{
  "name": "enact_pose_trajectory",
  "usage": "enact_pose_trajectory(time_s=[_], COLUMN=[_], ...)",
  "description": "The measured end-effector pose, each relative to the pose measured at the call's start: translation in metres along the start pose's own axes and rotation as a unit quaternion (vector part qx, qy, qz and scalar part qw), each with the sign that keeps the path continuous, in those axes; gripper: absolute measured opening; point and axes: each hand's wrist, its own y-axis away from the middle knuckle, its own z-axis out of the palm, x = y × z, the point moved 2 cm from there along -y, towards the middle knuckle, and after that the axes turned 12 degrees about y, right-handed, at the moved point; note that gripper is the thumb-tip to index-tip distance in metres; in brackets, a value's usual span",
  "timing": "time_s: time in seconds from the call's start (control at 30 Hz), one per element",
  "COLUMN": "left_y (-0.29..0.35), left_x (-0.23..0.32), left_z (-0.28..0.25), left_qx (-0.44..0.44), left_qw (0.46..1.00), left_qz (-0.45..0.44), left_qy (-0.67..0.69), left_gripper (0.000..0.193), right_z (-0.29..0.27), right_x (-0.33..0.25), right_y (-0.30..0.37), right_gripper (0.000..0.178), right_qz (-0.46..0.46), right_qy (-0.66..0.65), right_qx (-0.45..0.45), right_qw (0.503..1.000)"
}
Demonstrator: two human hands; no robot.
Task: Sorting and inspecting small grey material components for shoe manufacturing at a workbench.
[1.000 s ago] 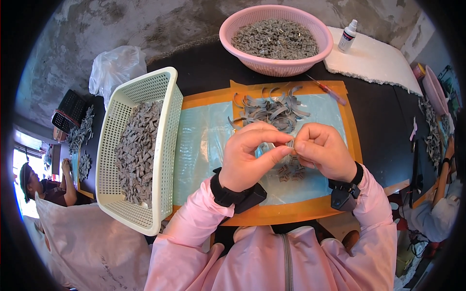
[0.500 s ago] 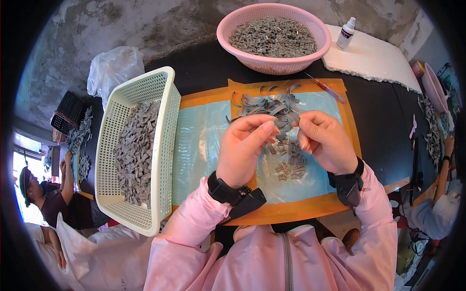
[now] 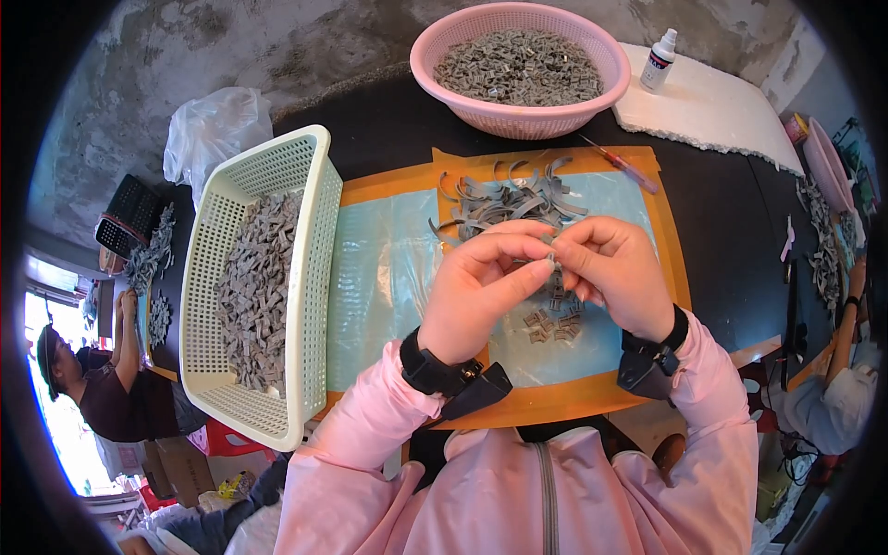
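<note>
My left hand (image 3: pixel 486 282) and my right hand (image 3: pixel 622 270) meet at the fingertips over the blue mat, both closed in a pinch. Between them shows a bit of a small grey strip (image 3: pixel 549 256); the fingers hide most of it. Just beyond lies a loose heap of curved grey strips (image 3: pixel 495 203). Small grey clip-like pieces (image 3: pixel 553 326) are scattered on the mat below my fingers. Black bands with boxy black units are strapped round both my wrists.
A pale green basket (image 3: pixel 314 240) of grey pieces stands at left, a pink basket (image 3: pixel 513 117) of similar pieces at the back. A red-handled pointed tool (image 3: pixel 634 171) lies at right. A white bottle (image 3: pixel 658 63) stands on white foam (image 3: pixel 708 120). Other people sit at both sides.
My hands have come together, the right moving left and the left slightly right, so their fingertips now touch. At far left, the white sheet has gone from view, uncovering the floor and a red stool.
</note>
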Motion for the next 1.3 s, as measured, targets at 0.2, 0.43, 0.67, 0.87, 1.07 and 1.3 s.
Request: enact_pose_trajectory(time_s=[0.2, 0.43, 0.67, 0.87, 1.07, 1.3], left_y=[-0.003, -0.003, -0.005, -0.005, -0.004, 0.000], left_x=[-0.003, -0.001, 0.000, -0.001, -0.002, -0.007], left_z=[-0.004, -0.010, -0.016, -0.013, -0.011, -0.002], left_qx=[0.002, 0.015, 0.047, 0.052, 0.047, 0.041], left_qw=[1.000, 0.994, 0.976, 0.967, 0.964, 0.973], left_qz=[-0.009, -0.035, -0.050, -0.066, -0.081, -0.084], left_qy=[-0.001, 0.103, 0.207, 0.240, 0.247, 0.213], left_gripper=[0.016, 0.018, 0.020, 0.020, 0.018, 0.018], right_z=[0.004, -0.001, -0.003, 0.000, -0.002, -0.001], right_x=[0.001, 0.009, 0.007, 0.008, 0.010, 0.017], right_y=[-0.003, -0.008, -0.009, -0.008, -0.009, -0.016], right_gripper=[0.018, 0.028, 0.038, 0.028, 0.024, 0.019], right_qz=[-0.042, -0.041, -0.053, -0.105, -0.091, -0.146], right_qy=[0.087, 0.007, -0.193, -0.166, -0.185, -0.206], right_qx=[0.047, -0.025, -0.117, -0.069, -0.066, 0.010], right_qw=[0.994, 0.999, 0.973, 0.978, 0.976, 0.968])
